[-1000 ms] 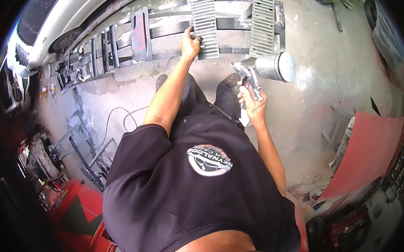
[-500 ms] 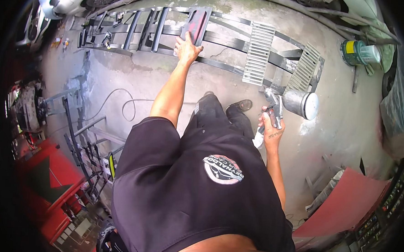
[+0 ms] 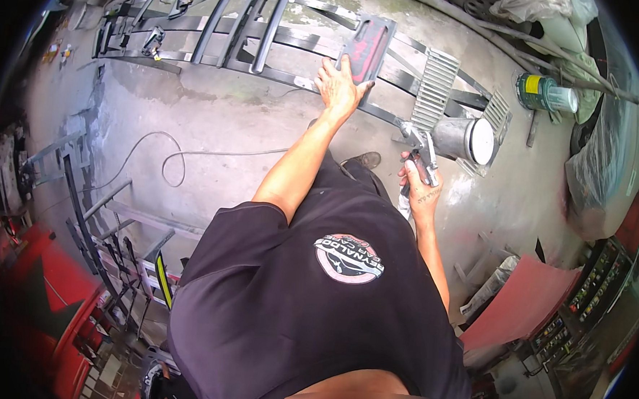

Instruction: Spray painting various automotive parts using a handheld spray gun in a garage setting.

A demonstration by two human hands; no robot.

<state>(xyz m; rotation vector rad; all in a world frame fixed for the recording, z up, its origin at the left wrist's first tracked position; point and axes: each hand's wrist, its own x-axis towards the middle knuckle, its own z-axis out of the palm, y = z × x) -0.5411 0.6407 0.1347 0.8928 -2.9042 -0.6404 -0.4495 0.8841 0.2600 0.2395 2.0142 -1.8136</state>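
Note:
My left hand (image 3: 342, 89) holds the near end of a flat grey panel with a red patch (image 3: 371, 47). Its index finger lies on the face and the thumb is at the right edge. The panel is over a dark metal frame (image 3: 234, 29) of long rails and crossbars. In my right hand (image 3: 425, 190) is a spray gun (image 3: 424, 153), my fingers wrapped round its grip. A large silver cup with a white end (image 3: 458, 138) is at the gun's front, tilted on its side. Whether the trigger is pressed cannot be told.
Slatted grates (image 3: 435, 90) lie across the frame's right part. Beyond stands a green bucket (image 3: 545, 94) beside plastic-covered parts (image 3: 603, 171). A hose (image 3: 184, 153) loops over the floor at left. Metal stands (image 3: 109, 210) and a red panel (image 3: 520, 304) flank me.
My left hand has moved the panel to the right along the frame, closer to the grates. The spray gun stays in my right hand. The whole view has shifted a little.

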